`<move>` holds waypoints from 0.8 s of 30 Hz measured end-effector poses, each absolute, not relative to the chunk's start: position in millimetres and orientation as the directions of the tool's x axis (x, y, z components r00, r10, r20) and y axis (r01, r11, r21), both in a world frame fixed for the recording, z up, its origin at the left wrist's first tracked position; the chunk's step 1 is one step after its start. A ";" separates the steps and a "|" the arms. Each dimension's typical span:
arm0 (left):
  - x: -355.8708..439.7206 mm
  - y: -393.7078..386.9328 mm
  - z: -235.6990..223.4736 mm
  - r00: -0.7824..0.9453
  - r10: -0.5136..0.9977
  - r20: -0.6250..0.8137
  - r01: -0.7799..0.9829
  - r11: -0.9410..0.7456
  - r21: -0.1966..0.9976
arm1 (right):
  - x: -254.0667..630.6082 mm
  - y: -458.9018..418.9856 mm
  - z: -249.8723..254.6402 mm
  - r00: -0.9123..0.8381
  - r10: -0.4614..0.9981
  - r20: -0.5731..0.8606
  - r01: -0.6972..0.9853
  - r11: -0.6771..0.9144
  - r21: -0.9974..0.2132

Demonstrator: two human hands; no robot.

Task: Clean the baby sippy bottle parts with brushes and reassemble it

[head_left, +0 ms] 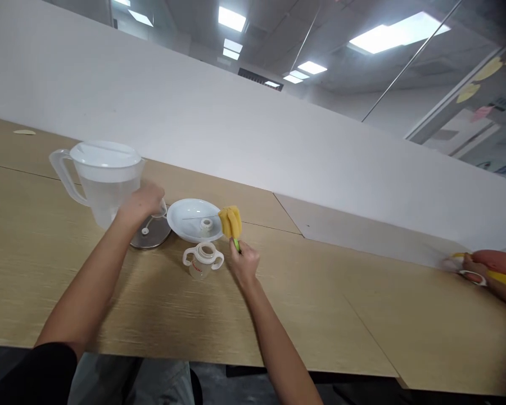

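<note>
My left hand (145,198), a little blurred, is closed on a small clear whitish piece (162,209), cap-like in shape, above a round metal plate (155,241). A thin white straw with a round end (145,230) shows over that plate. In my right hand (245,260) is a yellow sponge brush (231,221), gripped by its green handle with the sponge head up, beside the rim of a white bowl (181,209). Inside the bowl lies a small white ring-like part (206,225). A clear two-handled baby cup (201,269) stands upright and uncovered in front of the bowl.
A lidded plastic pitcher (105,169) holding clear liquid stands just behind my left hand. White wall (253,129) bounds the wooden table (312,315) at the back. At the far right are another person's hand (476,267) and a red and yellow object (500,264).
</note>
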State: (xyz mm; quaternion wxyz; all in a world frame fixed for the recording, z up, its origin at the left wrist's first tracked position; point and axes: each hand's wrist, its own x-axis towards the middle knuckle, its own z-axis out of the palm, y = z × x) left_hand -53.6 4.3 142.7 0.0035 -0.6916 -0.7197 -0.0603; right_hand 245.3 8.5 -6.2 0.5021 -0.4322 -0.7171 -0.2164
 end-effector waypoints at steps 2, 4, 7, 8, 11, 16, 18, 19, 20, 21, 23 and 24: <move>-50.2 9.3 136.9 -0.053 0.998 -0.032 0.999 0.052 -0.015 | 245.5 9.2 -6.3 -0.104 0.418 0.902 0.842 0.519 -0.144; -47.7 12.3 133.8 -0.063 0.995 -0.074 0.997 0.059 -0.054 | 245.5 9.8 -6.2 -0.095 0.432 0.897 0.848 0.507 -0.154; -48.3 16.7 130.2 -0.087 0.991 -0.097 0.995 0.082 -0.056 | 244.8 9.7 -5.9 -0.102 0.411 0.906 0.851 0.508 -0.134; -49.2 18.4 128.8 -0.094 0.989 -0.112 0.995 0.088 -0.056 | 244.5 9.4 -5.7 -0.109 0.402 0.909 0.851 0.510 -0.123; -50.8 23.7 123.3 -0.098 0.985 -0.139 0.994 0.092 -0.051 | 244.3 8.5 -5.0 -0.138 0.396 0.908 0.849 0.520 -0.097; -46.6 31.2 110.7 -0.064 0.992 -0.106 0.998 0.061 -0.031 | 244.9 9.5 -5.5 -0.156 0.427 0.891 0.853 0.513 -0.097; -44.8 33.6 105.6 -0.040 0.994 -0.104 0.999 0.039 -0.014 | 245.1 10.7 -6.5 -0.153 0.444 0.883 0.860 0.500 -0.102; -44.5 34.7 103.4 -0.031 0.994 -0.102 1.000 0.031 -0.004 | 245.2 11.3 -7.1 -0.149 0.450 0.880 0.863 0.494 -0.106; -44.5 35.4 101.7 -0.025 0.995 -0.098 1.000 0.025 0.003 | 245.2 11.9 -7.7 -0.145 0.452 0.880 0.865 0.489 -0.109; -45.0 35.8 100.7 -0.022 0.996 -0.091 1.000 0.023 0.008 | 245.1 12.4 -8.2 -0.144 0.454 0.879 0.867 0.486 -0.109; -46.5 35.1 101.3 -0.025 0.996 -0.080 1.000 0.026 0.010 | 245.0 13.1 -8.9 -0.144 0.465 0.874 0.870 0.480 -0.112; -46.8 33.9 103.1 -0.028 0.997 -0.076 1.000 0.029 0.006 | 244.9 13.3 -9.1 -0.147 0.474 0.868 0.870 0.480 -0.115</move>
